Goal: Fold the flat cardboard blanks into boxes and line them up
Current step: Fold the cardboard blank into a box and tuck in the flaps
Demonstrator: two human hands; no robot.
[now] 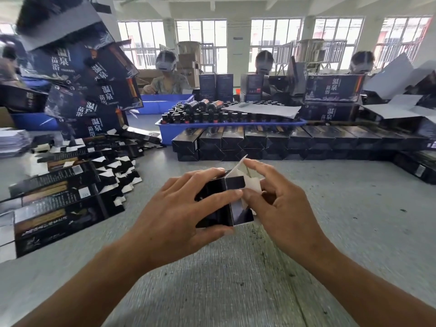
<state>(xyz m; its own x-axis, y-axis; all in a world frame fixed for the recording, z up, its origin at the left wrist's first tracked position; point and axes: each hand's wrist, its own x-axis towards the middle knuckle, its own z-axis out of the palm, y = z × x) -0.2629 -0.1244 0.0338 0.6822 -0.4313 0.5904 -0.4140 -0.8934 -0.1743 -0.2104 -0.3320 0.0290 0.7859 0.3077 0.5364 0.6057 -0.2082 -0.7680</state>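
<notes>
A dark cardboard box (219, 204) is half formed in front of me above the grey table (236, 267). My left hand (179, 208) grips its body, fingers over the top and thumb under it. My right hand (280, 204) pinches the white end flaps (245, 178) at the box's open right end. A spread pile of flat dark blanks (63, 192) lies at the left. A long double row of finished dark boxes (283, 142) runs across the table beyond my hands.
A blue tray (169, 131) full of small dark bottles stands behind the row. Tall printed cartons (94, 90) lean in a stack at the left, more at the far right. Three people sit opposite. A stack of white sheets (14, 142) sits at the left edge.
</notes>
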